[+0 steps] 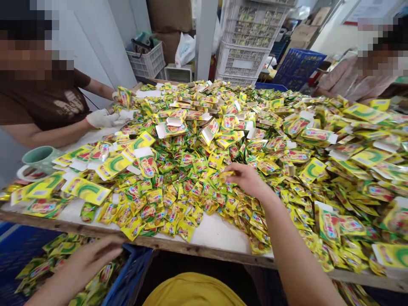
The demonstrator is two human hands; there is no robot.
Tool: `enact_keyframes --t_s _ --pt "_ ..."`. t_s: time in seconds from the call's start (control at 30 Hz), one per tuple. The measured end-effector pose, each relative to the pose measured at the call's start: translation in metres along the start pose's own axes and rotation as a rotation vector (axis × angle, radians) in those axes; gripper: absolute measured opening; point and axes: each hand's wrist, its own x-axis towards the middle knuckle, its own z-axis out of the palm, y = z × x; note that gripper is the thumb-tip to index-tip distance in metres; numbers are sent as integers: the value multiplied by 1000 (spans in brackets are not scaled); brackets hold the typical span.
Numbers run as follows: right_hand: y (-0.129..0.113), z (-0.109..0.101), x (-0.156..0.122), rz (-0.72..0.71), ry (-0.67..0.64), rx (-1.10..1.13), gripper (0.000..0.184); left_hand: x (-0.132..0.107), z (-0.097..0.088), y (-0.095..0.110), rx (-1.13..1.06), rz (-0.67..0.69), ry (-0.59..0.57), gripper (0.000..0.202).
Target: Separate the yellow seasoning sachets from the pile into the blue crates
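My right grip (247, 180) pinches a sachet (227, 173) on the heaped worktop (216, 233), my left grip (89, 257) lies released over the crate (127, 272) below it, and I fear a hasty pull could sweep neighbouring sachets (204, 204) off the edge nearby.

Bench (216, 233) across foreground; sachets (191, 170) heaped over nearly all of it, bare strip along near edge; flat cartons (86, 189) on left part and far right, atop heap; mug (40, 159) at left end of bench, beside cartons; right hand (247, 178) on sachets at bench middle; left hand (86, 259) below near edge, over crate (127, 276) holding more sachets; co-worker's hand (102, 119) at far left edge; stacked crates (245, 46) behind bench, basket (148, 61) left of them.
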Motion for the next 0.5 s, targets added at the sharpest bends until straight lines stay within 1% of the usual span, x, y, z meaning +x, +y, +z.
enact_keyframes --t_s 0.07,0.1,0.13,0.17,0.23,0.3,0.33,0.37,0.4,0.5 --pt "-13 13 13 -82 -117 -51 27 45 -3 70 -63 134 -116 26" --pt "-17 19 18 -108 -146 -88 33 68 -3 100 -84 211 -120 24" --pt "-21 24 23 -126 -158 -132 36 90 -2 126 -95 288 -106 22" --pt "-24 28 25 -139 -158 -178 36 113 0 147 -103 353 -50 20" --pt "-29 30 23 -165 -140 -271 29 157 4 177 -94 486 128 18" --pt "-35 29 13 -199 -118 -350 24 200 5 200 -22 634 307 30" --pt "-39 27 7 -217 -110 -383 26 220 4 211 27 677 365 37" --pt "-42 26 -1 -232 -106 -409 29 240 2 221 65 683 404 42" --pt "-44 26 -9 -243 -107 -429 33 258 0 232 87 656 430 44" --pt "-45 29 -32 -272 -88 -482 40 302 1 260 57 470 497 34"
